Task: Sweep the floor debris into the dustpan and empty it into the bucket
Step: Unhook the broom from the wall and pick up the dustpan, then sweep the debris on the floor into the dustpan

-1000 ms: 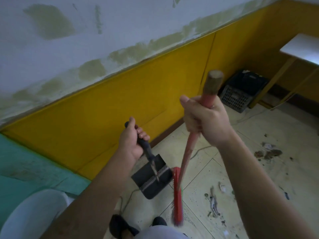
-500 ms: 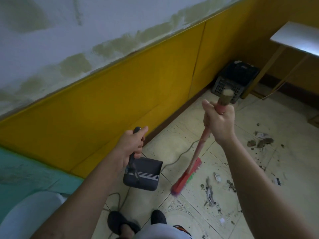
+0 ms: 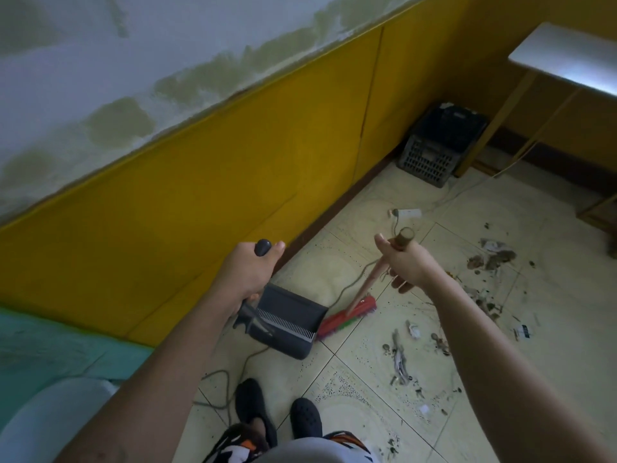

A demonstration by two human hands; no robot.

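Yellow panelling (image 3: 233,195) is running below a stained white wall, meeting a pale tiled floor (image 3: 551,379) that is filling the frame from 3 to 6 o'clock.

From the head camera, the left hand (image 3: 248,274) is gripping the upright handle of a dark grey dustpan (image 3: 290,320), with the fingers curled round it and the knob end showing above the fist. The pan is sitting on the floor at about 6 o'clock, close to the wall, with its mouth facing 3 o'clock. The right hand (image 3: 405,265) is holding the broom (image 3: 362,289) near the top of its reddish handle, thumb raised and lower fingers only loosely curled. The red broom head is lying on the tiles just at the 3 o'clock side of the dustpan's lip.

Floor debris (image 3: 400,359) is lying scattered at 4 o'clock, apart from the broom head, and another clump is sitting at 3 o'clock. A grey cable (image 3: 230,382) is trailing past the dustpan towards two dark shoes (image 3: 253,406) at 6 o'clock. A black crate (image 3: 437,145) is standing in the corner at 2 o'clock, beside a table (image 3: 567,58). A white rounded object (image 3: 50,422) is showing at 7 o'clock; what it is cannot be told.
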